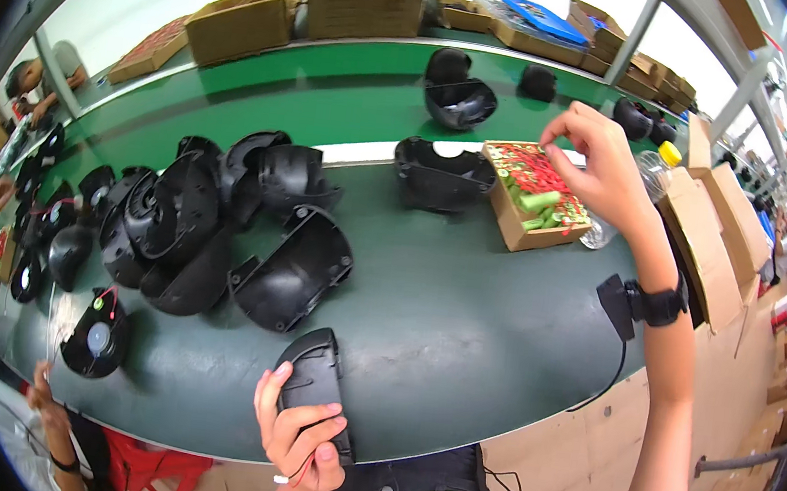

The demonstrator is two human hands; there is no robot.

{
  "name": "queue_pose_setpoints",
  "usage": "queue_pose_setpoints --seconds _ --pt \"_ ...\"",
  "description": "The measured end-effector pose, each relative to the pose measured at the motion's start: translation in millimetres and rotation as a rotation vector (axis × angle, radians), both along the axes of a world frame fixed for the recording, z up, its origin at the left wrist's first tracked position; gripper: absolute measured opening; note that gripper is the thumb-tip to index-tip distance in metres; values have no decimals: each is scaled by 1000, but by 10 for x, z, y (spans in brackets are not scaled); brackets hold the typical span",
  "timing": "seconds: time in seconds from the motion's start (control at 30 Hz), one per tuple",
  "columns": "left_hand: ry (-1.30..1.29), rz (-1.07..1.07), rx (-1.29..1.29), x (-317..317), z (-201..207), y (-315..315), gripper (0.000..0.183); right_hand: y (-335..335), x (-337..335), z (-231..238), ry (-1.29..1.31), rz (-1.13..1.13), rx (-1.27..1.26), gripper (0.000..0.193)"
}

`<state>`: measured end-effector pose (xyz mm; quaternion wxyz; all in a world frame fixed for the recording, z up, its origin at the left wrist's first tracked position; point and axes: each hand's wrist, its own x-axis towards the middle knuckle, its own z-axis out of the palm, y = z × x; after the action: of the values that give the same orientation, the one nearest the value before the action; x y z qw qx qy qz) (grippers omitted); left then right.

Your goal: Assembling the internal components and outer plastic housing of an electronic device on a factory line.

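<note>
My left hand (302,432) is closed round a black plastic shell (311,371), held upright near the front edge of the green table. My right hand (603,167) hovers over a small cardboard box (533,238) full of small red and green parts (537,176). Its thumb and index finger curl together in a pinch, and whatever may be between them is too small to make out. Beside the box stands another black shell (439,176). Around my right wrist is a black strap with a small device (656,304) and a cable.
Black shells (171,213) are heaped at the left, with a single one (293,269) nearer me. A shell with a round part and wires (96,337) lies front left. A yellow-capped bottle (659,168) and open carton (710,240) stand right. A co-worker's hand (49,401) shows lower left.
</note>
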<state>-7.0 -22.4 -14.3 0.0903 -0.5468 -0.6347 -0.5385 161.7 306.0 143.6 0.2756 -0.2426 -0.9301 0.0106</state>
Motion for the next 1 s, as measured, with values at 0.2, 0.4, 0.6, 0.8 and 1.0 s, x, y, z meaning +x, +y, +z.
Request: queue_pose_setpoints --seconds 0.2,0.4,0.6,0.8,1.0 --pt "-41 -20 5 -47 33 10 29 -700 -237 -288 121 264 -1091 16" --pt "-85 -105 -8 -80 30 29 31 -812 -271 -1119 51 280 -923 18" --pt "-107 -90 20 -103 -6 -37 36 -1260 -343 -1047 -74 377 -128 25" --pt "-347 3 220 -116 -48 13 39 -1455 -355 -1305 -185 319 9 26" --pt "-623 14 351 -161 -147 38 43 -1932 -356 -1121 9 315 -108 35"
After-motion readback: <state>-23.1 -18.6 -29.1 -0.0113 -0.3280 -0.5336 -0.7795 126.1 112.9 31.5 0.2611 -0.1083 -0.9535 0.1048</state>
